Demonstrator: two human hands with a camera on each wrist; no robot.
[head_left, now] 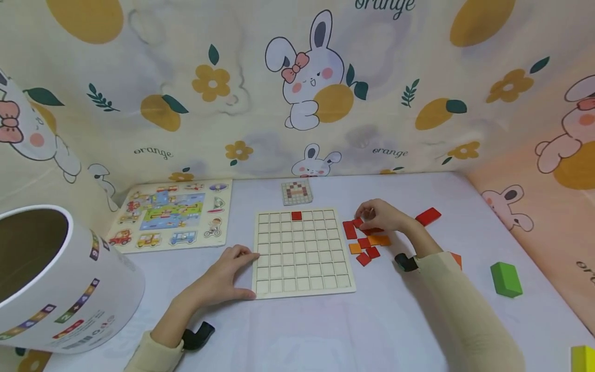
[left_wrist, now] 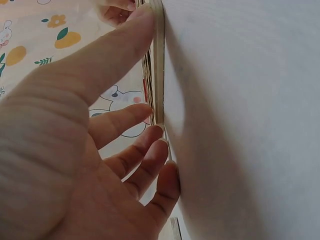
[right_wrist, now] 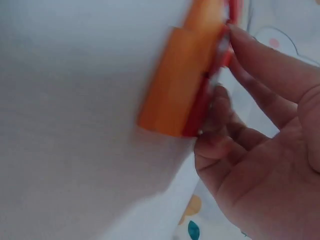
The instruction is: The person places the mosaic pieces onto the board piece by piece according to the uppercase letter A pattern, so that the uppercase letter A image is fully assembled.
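A square wooden grid board (head_left: 304, 253) lies on the table with one red tile (head_left: 296, 216) in its top row. My left hand (head_left: 225, 279) rests along the board's left edge, thumb at the near corner and fingers spread farther up. In the left wrist view the thumb and fingertips touch the board's side. My right hand (head_left: 383, 216) is over a loose group of red and orange pieces right of the board, its fingers bent around a red tile (head_left: 357, 222). An orange block (right_wrist: 170, 85) stands close to those fingers in the right wrist view, which is blurred.
A small pattern card (head_left: 297, 192) lies behind the board. Far left are a vehicle picture puzzle (head_left: 214, 206) and a large white tub (head_left: 93, 289). Toward the right are a red block (head_left: 428, 216), a green block (head_left: 506, 279) and a yellow block (head_left: 583, 359).
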